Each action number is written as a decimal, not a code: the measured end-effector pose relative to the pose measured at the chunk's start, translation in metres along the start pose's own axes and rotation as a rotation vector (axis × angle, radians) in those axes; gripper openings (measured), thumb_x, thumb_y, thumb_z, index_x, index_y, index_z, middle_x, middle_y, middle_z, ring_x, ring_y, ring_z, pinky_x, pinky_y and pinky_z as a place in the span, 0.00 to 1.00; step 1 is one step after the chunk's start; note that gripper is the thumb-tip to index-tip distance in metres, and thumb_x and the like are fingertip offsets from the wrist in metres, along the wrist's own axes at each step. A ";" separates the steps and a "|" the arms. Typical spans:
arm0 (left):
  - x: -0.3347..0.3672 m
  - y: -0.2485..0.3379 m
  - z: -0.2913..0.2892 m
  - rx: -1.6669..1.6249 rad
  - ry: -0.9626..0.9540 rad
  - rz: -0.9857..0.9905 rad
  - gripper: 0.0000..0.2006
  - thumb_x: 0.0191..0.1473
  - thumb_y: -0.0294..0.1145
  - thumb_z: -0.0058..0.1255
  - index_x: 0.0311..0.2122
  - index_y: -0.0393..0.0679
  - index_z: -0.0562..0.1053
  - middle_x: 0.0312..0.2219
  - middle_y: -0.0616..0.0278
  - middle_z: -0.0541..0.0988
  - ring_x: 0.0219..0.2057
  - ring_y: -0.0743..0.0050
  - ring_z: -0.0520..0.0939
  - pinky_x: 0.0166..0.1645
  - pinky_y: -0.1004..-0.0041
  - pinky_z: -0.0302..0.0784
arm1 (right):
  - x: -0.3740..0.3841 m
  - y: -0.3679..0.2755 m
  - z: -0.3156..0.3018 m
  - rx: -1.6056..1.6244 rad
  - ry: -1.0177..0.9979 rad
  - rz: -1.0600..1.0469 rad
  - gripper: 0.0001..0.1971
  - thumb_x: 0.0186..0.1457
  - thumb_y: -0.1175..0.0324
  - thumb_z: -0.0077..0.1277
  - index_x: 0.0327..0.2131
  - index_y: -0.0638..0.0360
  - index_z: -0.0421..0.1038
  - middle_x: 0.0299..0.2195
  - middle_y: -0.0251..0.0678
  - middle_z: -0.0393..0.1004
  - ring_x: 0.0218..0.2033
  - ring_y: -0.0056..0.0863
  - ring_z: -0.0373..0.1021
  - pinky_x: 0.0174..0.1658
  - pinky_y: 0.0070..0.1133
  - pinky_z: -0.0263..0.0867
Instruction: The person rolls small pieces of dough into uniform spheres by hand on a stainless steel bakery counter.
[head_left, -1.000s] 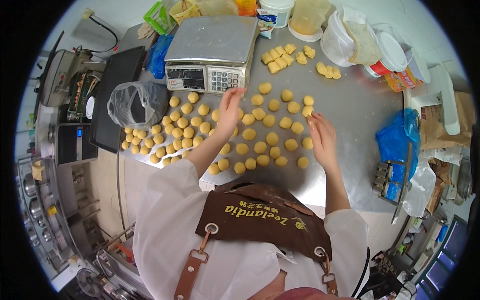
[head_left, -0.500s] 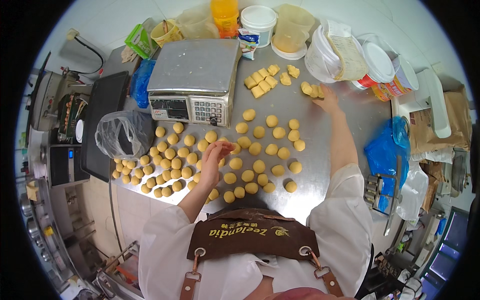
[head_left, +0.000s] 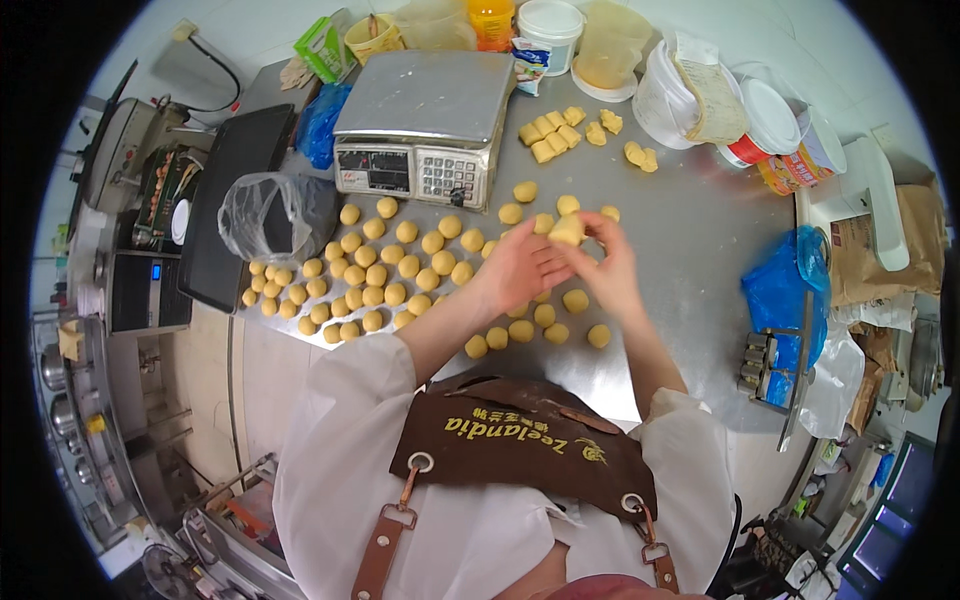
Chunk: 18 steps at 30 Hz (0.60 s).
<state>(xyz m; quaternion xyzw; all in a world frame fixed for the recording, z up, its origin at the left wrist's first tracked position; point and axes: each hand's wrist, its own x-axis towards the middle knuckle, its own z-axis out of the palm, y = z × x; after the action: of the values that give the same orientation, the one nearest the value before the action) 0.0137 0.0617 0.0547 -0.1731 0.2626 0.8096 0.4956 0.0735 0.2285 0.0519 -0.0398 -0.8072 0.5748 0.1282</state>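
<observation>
- My left hand (head_left: 522,268) and my right hand (head_left: 608,262) meet above the steel table (head_left: 690,250), raised over the rows of dough.
- Both hands hold one yellow dough piece (head_left: 567,230). It sits at the fingertips, between the two hands, above the table surface.
- My left fingers (head_left: 550,262) are curled together against the lower side of the piece; my right fingers (head_left: 592,228) are closed on its right side. Both sets of fingers are clamped on the same piece.
- Rolled dough balls (head_left: 390,265) lie in loose rows on the table, spreading from the left edge to just under my hands. A few more balls (head_left: 545,325) lie directly below my wrists.
- Cut dough blocks (head_left: 550,135), squarer and not rounded, lie farther back, to the right of the scale.
- A digital scale (head_left: 425,130) with a steel platter stands behind the balls, well apart from my hands.
- A clear plastic bag (head_left: 268,215) lies at the left end of the rows, beside a black tray (head_left: 235,200).
- White tubs (head_left: 690,95) and lidded containers stand at the back right.
- A blue plastic bag (head_left: 785,290) lies at the right edge of the table.
- A brown apron (head_left: 520,445) with leather straps covers my front, at the bottom of the view.
</observation>
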 end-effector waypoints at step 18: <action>-0.029 -0.002 -0.022 -0.091 -0.337 -0.044 0.17 0.60 0.51 0.52 0.25 0.50 0.70 0.24 0.68 0.75 0.24 0.78 0.75 0.28 0.76 0.71 | -0.048 -0.091 -0.004 -0.423 0.051 -0.513 0.20 0.56 0.66 0.49 0.52 0.63 0.70 0.56 0.42 0.69 0.61 0.47 0.60 0.64 0.44 0.49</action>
<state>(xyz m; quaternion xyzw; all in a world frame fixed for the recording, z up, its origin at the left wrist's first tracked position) 0.0292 0.0290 0.0526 -0.0628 0.1350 0.8272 0.5418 0.1284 0.1911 0.1304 0.1246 -0.8888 0.3423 0.2780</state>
